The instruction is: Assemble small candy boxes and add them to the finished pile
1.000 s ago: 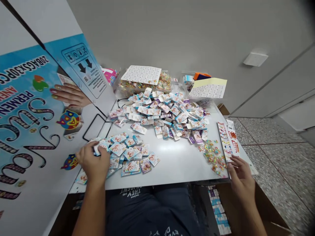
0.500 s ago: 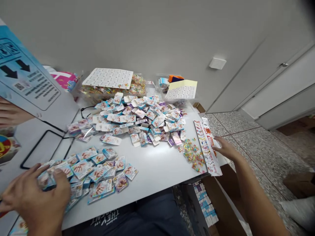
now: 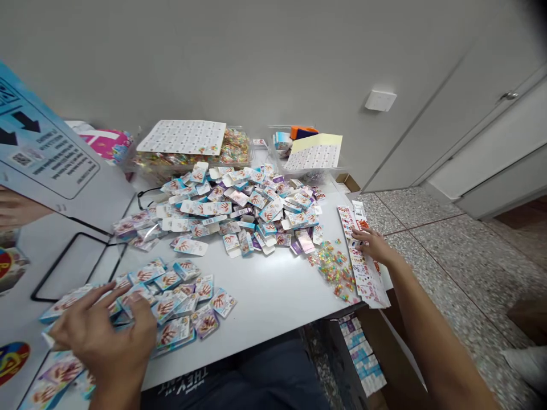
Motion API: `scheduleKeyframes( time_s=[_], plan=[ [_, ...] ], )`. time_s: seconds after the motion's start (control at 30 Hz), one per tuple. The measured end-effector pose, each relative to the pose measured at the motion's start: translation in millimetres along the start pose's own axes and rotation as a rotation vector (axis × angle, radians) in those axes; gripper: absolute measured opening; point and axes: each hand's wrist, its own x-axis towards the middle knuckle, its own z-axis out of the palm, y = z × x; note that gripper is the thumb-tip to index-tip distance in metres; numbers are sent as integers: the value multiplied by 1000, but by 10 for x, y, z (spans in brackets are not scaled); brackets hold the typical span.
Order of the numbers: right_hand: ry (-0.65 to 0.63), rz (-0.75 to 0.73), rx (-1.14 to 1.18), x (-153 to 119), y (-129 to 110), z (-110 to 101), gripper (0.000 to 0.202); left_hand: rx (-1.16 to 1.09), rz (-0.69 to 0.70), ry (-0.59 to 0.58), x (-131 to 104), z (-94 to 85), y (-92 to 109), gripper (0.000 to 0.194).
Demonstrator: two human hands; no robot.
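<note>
1. Two hands in play here, and the left hand (image 3: pixel 105 330) is over the near left pile of boxes (image 3: pixel 172 331). It's about half open, fingers spread and bent, thumb well out to the side. Can't tell if it has hold of a box, since the back of the hand hides what's under it.
2. The right hand (image 3: pixel 371 244) is at the right edge of the table (image 3: pixel 256 307), fingers together and slightly bent over the printed strips (image 3: pixel 362 279). Fingertips look to be on them – can't tell if they're pinching anything.
3. Loose candies (image 3: pixel 335 270) are scattered just left of those strips, mostly yellow, green and orange.
4. A bigger heap of cartons (image 3: pixel 272 209) covers the far middle, all jumbled, some with flaps sticking out.
5. Behind that heap sit two clear tubs. The left tub (image 3: pixel 251 151) has lots of shiny wrapped stuff and a white sheet (image 3: pixel 183 136) on top. The right tub (image 3: pixel 316 174) has a yellow-edged sheet (image 3: pixel 315 154) plus something orange (image 3: pixel 299 132).
6. Far left there's a big printed panel (image 3: pixel 64 165) – blue and white, black arrows.
7. Below the table's near right edge, small packs (image 3: pixel 363 359) stand in a row.
</note>
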Motion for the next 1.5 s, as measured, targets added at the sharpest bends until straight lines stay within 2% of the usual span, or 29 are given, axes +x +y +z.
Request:
scheduleKeyframes(
  time_s=[0.1, 0.2, 0.27, 0.33, 0.4, 0.43, 0.47, 0.5, 0.53, 0.57, 0.63, 0.67, 0.7, 0.77, 0.9, 1.0, 1.07, 1.1, 1.17, 1.2, 1.23, 1.3, 1.33, 1.37, 1.43, 1.5],
  plan=[
    [209, 48, 30, -81, -31, -18, 19, -50, 229, 86, -59, 33, 110, 14],
    [544, 151, 53, -246, -74, -149, 29, -148, 283, 131, -192, 50, 230, 10],
    [752, 222, 73, -425, -184, -247, 37, -270, 314, 92, -356, 52, 380, 10],
    [876, 253, 164, -648, -421, -298, 41, -431, 316, -18, -579, 39, 620, 13],
    [899, 215, 412, -877, -784, -292, 39, -568, 264, -190, -833, 6, 933, 18],
    [837, 167, 578, -978, -992, -276, 36, -631, 214, -274, -957, -15, 1101, 20],
    [720, 128, 686, -1064, -1201, -258, 33, -677, 141, -404, -1069, -37, 1267, 28],
    [576, 102, 734, -1130, -1397, -240, 30, -730, 73, -555, -1165, -56, 1423, 46],
    [457, 79, 743, -1176, -1571, -223, 28, -795, 14, -726, -1241, -69, 1563, 63],
    [368, 53, 730, -1203, -1715, -208, 26, -864, -51, -890, -1294, -75, 1684, 72],
    [292, -7, 658, -1218, -1916, -171, 25, -1023, -246, -1235, -1334, -64, 1860, 56],
    [302, -41, 618, -1218, -1983, -147, 23, -1099, -352, -1369, -1327, -50, 1918, 50],
    [317, -81, 580, -1221, -2037, -118, 21, -1162, -456, -1448, -1307, -35, 1959, 49],
    [326, -210, 511, -1252, -2139, -44, 20, -1249, -633, -1461, -1243, -6, 1996, 54],
    [176, -620, 312, -1402, -2397, 173, 41, -1389, -922, -1251, -1107, 35, 1931, 59],
    [99, -735, 140, -1513, -2571, 382, 46, -1475, -1130, -1184, -1041, 45, 1801, 65],
    [131, -728, 179, -1554, -2634, 510, 44, -1438, -1064, -1213, -1014, 32, 1709, 61],
    [187, -677, 238, -1560, -2650, 561, 43, -1393, -959, -1239, -1003, 18, 1667, 56],
    [301, -486, 351, -1541, -2660, 630, 39, -1266, -694, -1308, -982, -23, 1592, 44],
    [297, -396, 387, -1520, -2658, 649, 36, -1200, -576, -1352, -973, -47, 1558, 40],
    [235, -337, 409, -1493, -2653, 663, 31, -1134, -479, -1391, -965, -71, 1523, 36],
    [32, -306, 444, -1442, -2641, 692, 21, -1007, -342, -1449, -952, -110, 1449, 31],
    [-34, -300, 468, -1425, -2635, 715, 23, -958, -301, -1462, -948, -122, 1409, 28],
    [-46, -273, 491, -1417, -2631, 747, 27, -920, -274, -1466, -945, -128, 1369, 26],
    [73, -173, 529, -1436, -2637, 838, 29, -889, -276, -1444, -947, -120, 1295, 22],
    [199, -113, 567, -1500, -2674, 952, 28, -928, -353, -1403, -956, -91, 1247, 19]
  ],
)
